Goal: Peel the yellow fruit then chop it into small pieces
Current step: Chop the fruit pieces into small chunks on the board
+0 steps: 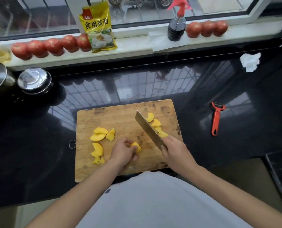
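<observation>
A wooden cutting board [120, 116] lies on the black counter in front of me. My left hand [123, 152] presses a yellow fruit piece [137, 146] onto the board near its middle. My right hand [174, 152] grips the handle of a cleaver [147, 129], whose blade is raised and slants up to the left, above the board. Several cut yellow slices [102, 134] lie on the board's left side, with smaller bits [97, 155] below them. More yellow slices [155, 123] lie to the right of the blade.
An orange peeler [216, 118] lies on the counter right of the board. Steel pots [33, 80] stand at the far left. Tomatoes [51, 46], a yellow packet [98, 27] and a dark spray bottle [176, 27] line the windowsill. Crumpled white tissue [250, 61] sits far right.
</observation>
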Demonstrator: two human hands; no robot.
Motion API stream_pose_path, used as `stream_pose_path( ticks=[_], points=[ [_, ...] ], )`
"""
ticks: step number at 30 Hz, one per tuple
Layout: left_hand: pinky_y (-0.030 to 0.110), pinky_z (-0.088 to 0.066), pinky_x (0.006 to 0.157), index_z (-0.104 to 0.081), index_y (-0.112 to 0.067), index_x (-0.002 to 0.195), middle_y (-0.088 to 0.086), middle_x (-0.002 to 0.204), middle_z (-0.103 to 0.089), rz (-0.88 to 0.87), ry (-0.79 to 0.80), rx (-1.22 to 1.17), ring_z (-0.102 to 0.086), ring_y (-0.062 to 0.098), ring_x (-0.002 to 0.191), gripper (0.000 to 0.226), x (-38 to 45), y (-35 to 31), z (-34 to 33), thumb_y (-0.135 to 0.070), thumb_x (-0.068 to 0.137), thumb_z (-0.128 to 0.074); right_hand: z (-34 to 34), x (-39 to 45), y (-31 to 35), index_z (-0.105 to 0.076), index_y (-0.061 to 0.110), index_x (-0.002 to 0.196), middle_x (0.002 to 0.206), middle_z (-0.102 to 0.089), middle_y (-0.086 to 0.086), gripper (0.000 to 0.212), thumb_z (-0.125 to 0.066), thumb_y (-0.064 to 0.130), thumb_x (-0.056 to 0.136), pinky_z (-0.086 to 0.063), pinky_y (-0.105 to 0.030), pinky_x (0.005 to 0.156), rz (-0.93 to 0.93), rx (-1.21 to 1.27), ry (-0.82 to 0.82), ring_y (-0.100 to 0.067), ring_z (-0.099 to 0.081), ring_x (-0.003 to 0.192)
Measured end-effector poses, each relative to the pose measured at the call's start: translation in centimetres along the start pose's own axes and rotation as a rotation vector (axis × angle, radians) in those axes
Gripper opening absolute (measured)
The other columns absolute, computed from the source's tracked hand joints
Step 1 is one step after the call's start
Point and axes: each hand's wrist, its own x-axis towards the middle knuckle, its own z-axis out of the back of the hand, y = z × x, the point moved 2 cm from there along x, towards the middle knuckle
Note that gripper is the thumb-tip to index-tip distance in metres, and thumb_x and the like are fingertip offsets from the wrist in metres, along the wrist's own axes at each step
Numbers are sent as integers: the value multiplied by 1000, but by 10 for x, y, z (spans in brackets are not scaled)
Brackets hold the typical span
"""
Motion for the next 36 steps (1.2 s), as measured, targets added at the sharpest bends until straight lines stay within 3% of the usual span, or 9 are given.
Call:
stream_pose_path(
  ticks=[2,5,11,14,17,22,27,33,36],
  points=[
    [36,-58,53,-61,-22,101,8,95,-72,-48,32,180,-73,26,60,11,-1,2,2,-18,97,-71,-3,-6,3,-65,19,117,99,-58,7,20,-50,19,103,-54,-33,73,25,25,-6,-14,-58,86],
    [38,-58,74,-61,-30,97,-3,94,-71,-217,-23,571,-71,22,84,14,-4,0,13,-37,92,-72,-4,-15,4,-66,17,114,94,-54,8,19,-52,16,102,-52,-32,70,34,-5,3,-14,-56,81],
    [41,-53,93,-58,-36,134,-7,124,-53,-552,130,927,-57,20,113,39,-5,-12,17,-30,96,-67,-6,-22,0,-66,17,117,98,-57,5,20,-52,17,102,-54,-38,72,-7,-31,-2,-17,-58,83],
    [38,-49,81,-61,-24,111,0,112,-63,-490,57,942,-60,25,103,16,-7,-16,14,-34,98,-63,-5,-21,0,-66,16,110,96,-56,7,17,-51,18,103,-54,-36,73,-34,-26,-8,-14,-57,83],
    [38,-52,68,-57,-16,91,5,83,-71,-272,-52,746,-66,24,75,28,-11,-18,8,-39,105,-53,-6,-21,1,-67,15,108,96,-57,6,15,-53,19,103,-55,-35,72,-45,-20,-12,-14,-57,83],
    [40,-66,63,-62,0,114,20,82,-78,176,137,63,-78,31,71,35,-17,-7,-1,-32,110,-47,-10,-20,1,-66,15,109,95,-55,6,14,-54,19,103,-55,-33,70,-32,-30,-5,-14,-57,83],
    [33,-61,57,-64,0,112,16,84,-79,231,277,149,-78,30,72,49,-33,-4,-6,-46,106,-48,-12,-23,1,-66,16,116,99,-57,4,19,-53,20,103,-56,-38,74,-54,-37,17,-16,-58,87],
    [34,-59,63,-64,-1,108,14,81,-79,225,307,162,-75,30,71,40,-29,-8,-18,-35,110,-43,-9,-27,3,-65,21,107,95,-65,5,13,-53,21,103,-56,-34,75,-92,-46,71,-13,-62,84],
    [34,-60,69,-62,-13,100,6,79,-79,71,238,418,-74,23,70,19,-18,-6,0,-31,101,-59,-7,-28,0,-63,23,99,86,-64,8,11,-53,23,103,-57,-37,70,-144,-39,68,-12,-62,76]
  ],
)
